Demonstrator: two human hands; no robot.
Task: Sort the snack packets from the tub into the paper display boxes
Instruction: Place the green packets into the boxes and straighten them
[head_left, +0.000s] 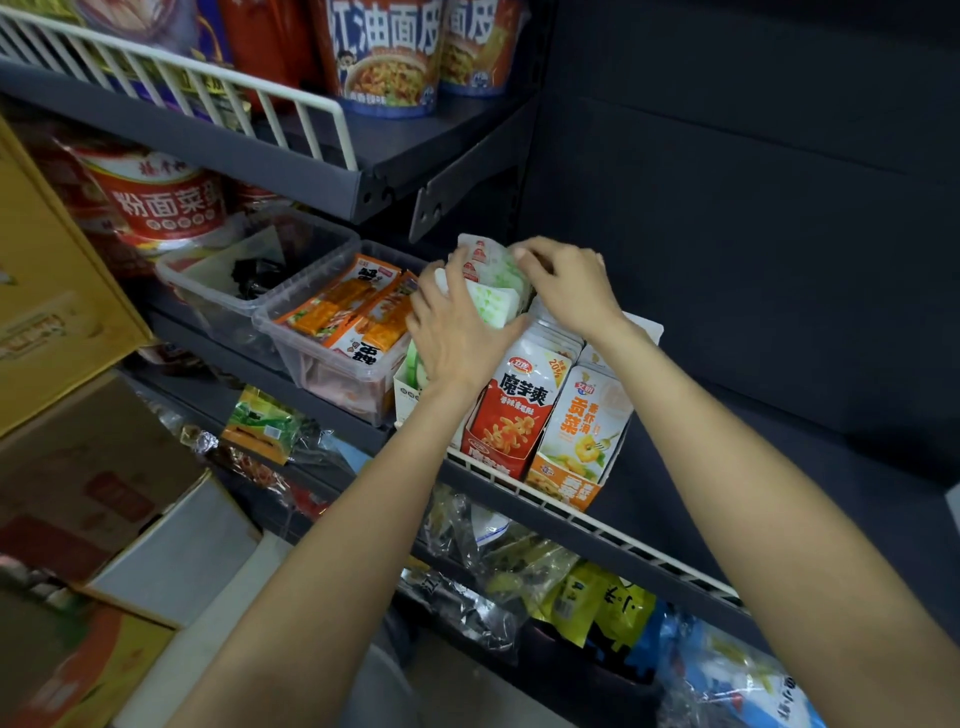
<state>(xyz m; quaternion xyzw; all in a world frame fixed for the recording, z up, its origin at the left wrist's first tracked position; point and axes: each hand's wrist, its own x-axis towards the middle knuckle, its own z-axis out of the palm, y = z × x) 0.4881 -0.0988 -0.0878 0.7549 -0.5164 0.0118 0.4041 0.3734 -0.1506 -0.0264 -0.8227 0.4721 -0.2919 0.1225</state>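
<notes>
— Green-and-white snack packets (491, 291), a whole sheaf of them. Where do they sit relative to the red konjac display box (506, 415)?

— Just behind and above it, still in the air over the shelf (649, 525). The left hand (457, 338) has its grip curled round the sheaf's lower edge; the right hand (569, 283) pinches the top packets with its fingertips.

— And the clear plastic tub (337, 338)?

— Immediately left of the red box, with orange packets (353, 312) lying inside it. A white paper box (408, 387) stands between tub and red box, largely hidden by the left wrist.

— What might go wrong?

— I judge the sheaf could fan out. The film looks slick, and the right hand's pinch covers only the upper few, so loose ones may slide behind the yellow gongcai box (576, 452), which is right of the red one. Pushing down hard could also buckle the paper walls.
</notes>
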